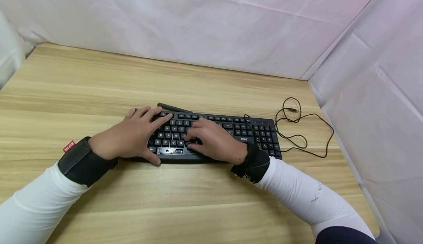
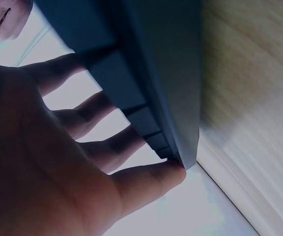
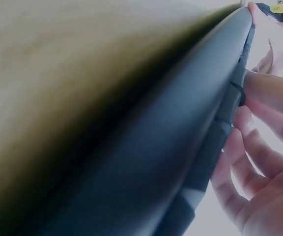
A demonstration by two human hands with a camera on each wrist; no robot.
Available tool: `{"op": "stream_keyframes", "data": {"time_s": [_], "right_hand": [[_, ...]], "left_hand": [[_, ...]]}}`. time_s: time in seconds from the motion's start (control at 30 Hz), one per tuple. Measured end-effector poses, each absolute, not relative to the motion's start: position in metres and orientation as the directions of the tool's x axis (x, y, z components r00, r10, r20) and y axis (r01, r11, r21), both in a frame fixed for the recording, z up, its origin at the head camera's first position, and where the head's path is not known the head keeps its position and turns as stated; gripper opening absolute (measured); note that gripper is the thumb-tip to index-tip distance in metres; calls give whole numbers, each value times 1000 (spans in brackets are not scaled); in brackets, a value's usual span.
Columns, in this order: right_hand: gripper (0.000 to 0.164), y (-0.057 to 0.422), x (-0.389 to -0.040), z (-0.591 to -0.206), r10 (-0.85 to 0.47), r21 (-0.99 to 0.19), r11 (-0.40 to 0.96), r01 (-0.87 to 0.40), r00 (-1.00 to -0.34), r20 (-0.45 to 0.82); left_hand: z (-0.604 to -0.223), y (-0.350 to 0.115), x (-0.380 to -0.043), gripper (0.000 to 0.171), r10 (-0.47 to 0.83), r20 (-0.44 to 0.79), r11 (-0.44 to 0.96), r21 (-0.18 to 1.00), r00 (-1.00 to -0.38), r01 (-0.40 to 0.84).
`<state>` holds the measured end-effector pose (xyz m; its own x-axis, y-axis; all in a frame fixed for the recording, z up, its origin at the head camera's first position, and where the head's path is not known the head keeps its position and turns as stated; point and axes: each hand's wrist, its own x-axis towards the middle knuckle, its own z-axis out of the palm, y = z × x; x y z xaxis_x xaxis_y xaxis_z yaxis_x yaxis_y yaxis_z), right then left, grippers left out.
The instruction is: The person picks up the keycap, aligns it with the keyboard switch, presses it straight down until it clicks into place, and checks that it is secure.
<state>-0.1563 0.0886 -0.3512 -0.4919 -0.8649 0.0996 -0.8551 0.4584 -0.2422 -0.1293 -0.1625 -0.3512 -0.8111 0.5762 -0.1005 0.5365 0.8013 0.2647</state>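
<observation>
A black keyboard (image 1: 173, 157) lies flat on the wooden table. My left hand (image 1: 132, 137) spans its left end with fingers spread and fairly straight. Its fingertips reach the rear rows and rear edge, while the thumb rests at the front edge. In the left wrist view the little finger (image 2: 151, 182) meets the keyboard's end. My right hand (image 1: 214, 141) is over the middle letter keys, fingers bent. Thumb and fingertips close round a small dark keycap (image 3: 242, 96), partly hidden by them. Below the letter rows, the space bar's slot (image 1: 170, 151) shows bare glossy plastic.
Behind the keyboard lies a long thin black strip (image 1: 175, 108), close to the rear edge. A thin black cable (image 1: 310, 154) loops over the table to the right, one strand crossing the number keys. Pale cloth walls (image 1: 214, 23) border the back and right of the table.
</observation>
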Motion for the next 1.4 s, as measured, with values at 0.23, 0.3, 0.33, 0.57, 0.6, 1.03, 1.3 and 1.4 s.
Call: {"op": "stream_keyframes", "data": {"time_s": [0.23, 0.3, 0.33, 0.57, 0.6, 1.03, 1.3, 1.4], "right_hand": [[16, 89, -154, -351, -893, -148, 409, -901, -428, 141], [16, 88, -154, -351, -895, -140, 408, -902, -426, 134], [15, 88, -154, -351, -895, -135, 409, -902, -426, 131], [15, 86, -153, -350, -892, -145, 416, -898, -434, 126], [16, 86, -153, -349, -892, -148, 415, -898, -433, 127], [11, 87, -151, -348, -886, -120, 424, -897, -439, 148], [11, 89, -148, -348, -887, -69, 427, -902, -432, 163], [13, 89, -145, -346, -894, -52, 412, -910, -415, 167]], "left_hand": [[-349, -163, -128, 125, 575, -83, 802, 252, -814, 541], [-350, -163, -128, 125, 574, -88, 803, 257, -814, 538], [-350, -163, -128, 125, 572, -92, 804, 258, -815, 535], [-352, -164, -129, 126, 569, -85, 809, 238, -818, 537], [-352, -164, -129, 126, 568, -87, 809, 241, -819, 536], [-352, -162, -130, 126, 569, -70, 807, 239, -820, 540], [-353, -162, -130, 125, 574, -56, 802, 241, -817, 546], [-353, -162, -129, 126, 571, -65, 805, 241, -818, 543]]}}
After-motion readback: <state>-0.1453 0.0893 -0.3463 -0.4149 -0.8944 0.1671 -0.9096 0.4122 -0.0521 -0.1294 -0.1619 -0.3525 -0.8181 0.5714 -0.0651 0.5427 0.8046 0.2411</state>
